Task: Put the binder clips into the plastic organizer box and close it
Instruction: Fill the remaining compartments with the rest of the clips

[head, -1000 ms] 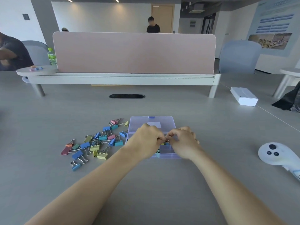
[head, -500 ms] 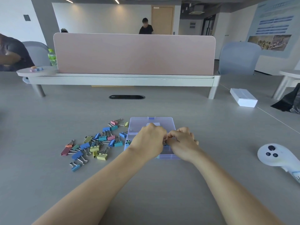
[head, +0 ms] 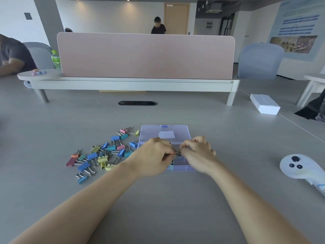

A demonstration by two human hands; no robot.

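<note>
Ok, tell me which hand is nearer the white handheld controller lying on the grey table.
Right. The right hand sits over the clear purple plastic organizer box, left of the white controller; the left hand lies farther left beyond it.

Both hands, the left hand and the right hand, are pinching one binder clip over the open organizer box; loose clips are lying left of it.

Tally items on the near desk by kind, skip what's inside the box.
loose binder clips: about 20, overlapping
held binder clip: 1
plastic organizer box: 1
white carton: 1
white controller: 1
Total: about 24
</note>
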